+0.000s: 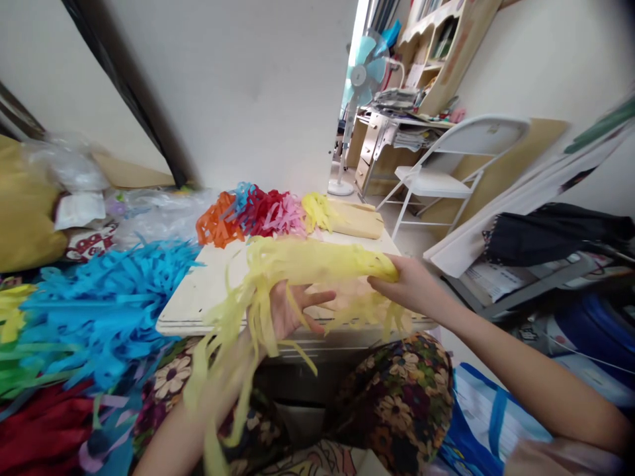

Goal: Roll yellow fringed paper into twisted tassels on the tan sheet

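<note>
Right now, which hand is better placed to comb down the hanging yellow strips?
Probably the left hand: it is open under the yellow fringed paper, among the dangling strips. The right hand is shut on the bundle's far end, holding it up.

Head-worn camera looking forward and down at close range over the low table (pixel 198 297), taking in the room's far shelves (pixel 436 46).

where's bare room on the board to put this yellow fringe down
Bare board lies between the coloured fringe bundles at the back and the yellow fringe. The blue fringe pile crowds the left edge.
</note>
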Action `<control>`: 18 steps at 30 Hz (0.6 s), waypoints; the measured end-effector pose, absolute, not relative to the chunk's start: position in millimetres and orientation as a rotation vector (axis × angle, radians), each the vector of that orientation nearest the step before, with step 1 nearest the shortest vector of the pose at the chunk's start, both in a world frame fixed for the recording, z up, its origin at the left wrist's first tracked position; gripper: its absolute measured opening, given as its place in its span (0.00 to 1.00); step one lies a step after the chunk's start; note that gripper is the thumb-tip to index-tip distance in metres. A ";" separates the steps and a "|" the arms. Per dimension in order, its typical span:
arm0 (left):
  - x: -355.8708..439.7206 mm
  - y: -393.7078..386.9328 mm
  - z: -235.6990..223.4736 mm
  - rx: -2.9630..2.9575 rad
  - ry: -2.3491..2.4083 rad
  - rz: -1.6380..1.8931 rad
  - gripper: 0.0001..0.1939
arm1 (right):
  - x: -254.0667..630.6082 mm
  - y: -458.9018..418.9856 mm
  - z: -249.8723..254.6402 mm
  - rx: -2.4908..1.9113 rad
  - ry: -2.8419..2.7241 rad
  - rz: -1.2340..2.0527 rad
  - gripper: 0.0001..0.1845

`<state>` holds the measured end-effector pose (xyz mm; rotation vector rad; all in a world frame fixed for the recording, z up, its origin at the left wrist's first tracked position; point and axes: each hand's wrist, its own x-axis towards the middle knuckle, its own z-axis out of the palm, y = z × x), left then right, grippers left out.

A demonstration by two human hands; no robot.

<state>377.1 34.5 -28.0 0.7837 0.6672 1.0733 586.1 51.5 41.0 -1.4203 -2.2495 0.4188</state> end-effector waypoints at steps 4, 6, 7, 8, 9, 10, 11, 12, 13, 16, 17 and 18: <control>372.1 38.0 -36.0 0.757 0.356 0.854 0.33 | 597.3 52.0 43.7 -1.478 -2.247 0.267 0.04; 371.2 37.6 -34.7 0.714 0.285 0.834 0.29 | 605.6 52.2 44.0 -1.462 -2.277 0.210 0.05; 371.0 37.6 -33.0 0.685 0.293 0.873 0.27 | 610.2 52.3 43.9 -1.452 -2.296 0.186 0.05; 370.6 38.1 -30.8 0.659 0.322 0.927 0.25 | 615.1 52.5 43.6 -1.445 -2.317 0.166 0.05; 369.9 39.1 -28.5 0.640 0.360 0.976 0.24 | 620.2 52.9 43.1 -1.443 -2.343 0.149 0.05; 368.7 40.7 -26.1 0.631 0.400 1.006 0.22 | 625.2 53.4 42.6 -1.444 -2.371 0.133 0.05; 366.7 42.8 -23.8 0.631 0.439 1.009 0.21 | 630.1 54.1 41.9 -1.451 -2.401 0.119 0.05; 363.9 44.9 -21.4 0.633 0.474 1.000 0.19 | 634.7 55.0 41.0 -1.460 -2.432 0.103 0.05; 360.3 46.9 -18.9 0.633 0.505 0.983 0.18 | 638.9 56.0 40.0 -1.473 -2.464 0.078 0.05; 345.6 50.0 -10.5 0.629 0.620 0.883 0.17 | 647.2 59.2 34.8 -1.515 -2.558 -0.065 0.05; 339.6 49.8 -7.5 0.632 0.673 0.861 0.18 | 648.3 60.1 32.3 -1.535 -2.596 -0.132 0.06; 333.2 49.3 -4.5 0.637 0.735 0.857 0.18 | 648.6 60.9 29.4 -1.564 -2.638 -0.205 0.07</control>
